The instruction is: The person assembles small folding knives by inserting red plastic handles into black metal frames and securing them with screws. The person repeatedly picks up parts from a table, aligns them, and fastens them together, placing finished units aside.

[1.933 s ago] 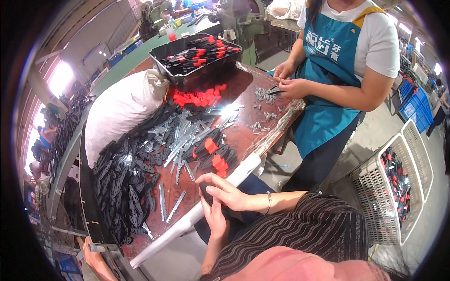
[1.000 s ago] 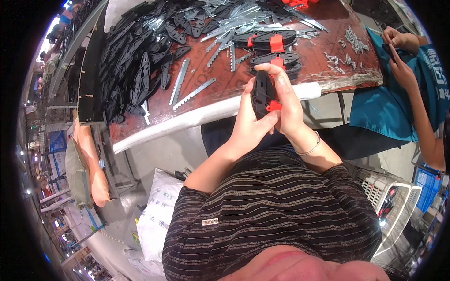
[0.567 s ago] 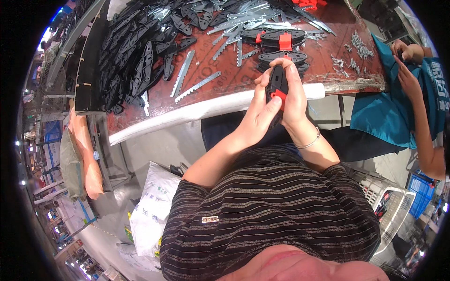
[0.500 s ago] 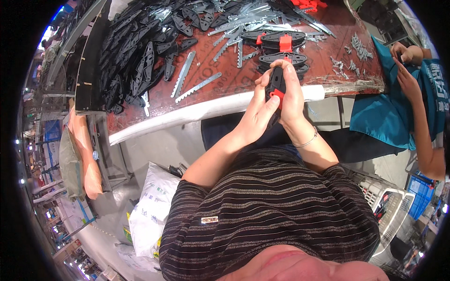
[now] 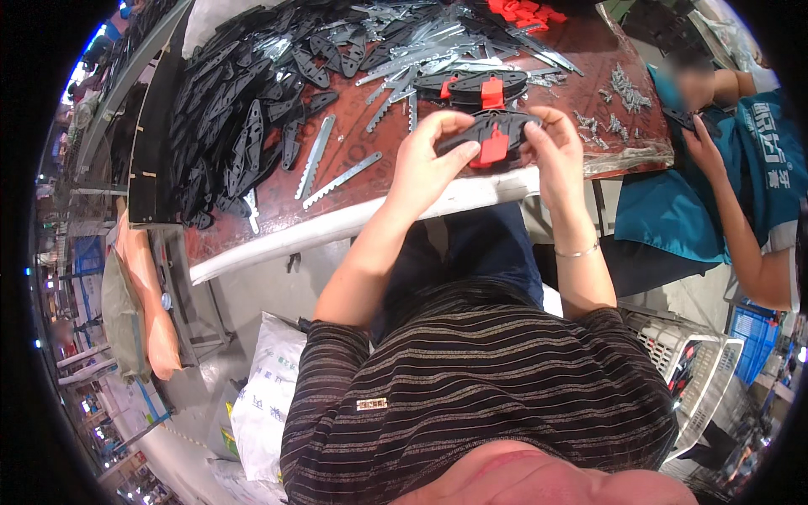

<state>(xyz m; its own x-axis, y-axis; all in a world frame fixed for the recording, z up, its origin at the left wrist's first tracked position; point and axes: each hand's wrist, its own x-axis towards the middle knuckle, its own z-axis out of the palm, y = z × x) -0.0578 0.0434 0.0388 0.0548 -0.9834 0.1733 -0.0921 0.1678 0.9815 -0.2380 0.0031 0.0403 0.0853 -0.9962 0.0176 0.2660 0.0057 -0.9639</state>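
Between my two hands, above the table's front edge, is a black oval plastic part (image 5: 510, 128) with a red tab (image 5: 494, 149) in its middle. My left hand (image 5: 427, 164) grips the left end, thumb on the near face. My right hand (image 5: 559, 156) pinches the right end between thumb and bent fingers. Just behind stand similar black parts with red tabs (image 5: 493, 91), close together on the table; my hands and the held part cover some of them. Toothed metal strips (image 5: 343, 179) lie loose to the left.
Black plastic pieces (image 5: 252, 139) are heaped across the table's left and back. Red pieces (image 5: 526, 13) lie at the back, small metal parts (image 5: 624, 88) at the right. White padding (image 5: 337, 220) lines the front edge. A co-worker in teal (image 5: 673, 202) sits at right, by a white basket (image 5: 703, 379).
My hands have moved apart from being pressed around the black part. It has turned from upright to lying crosswise, held at both ends. The co-worker has leaned into view.
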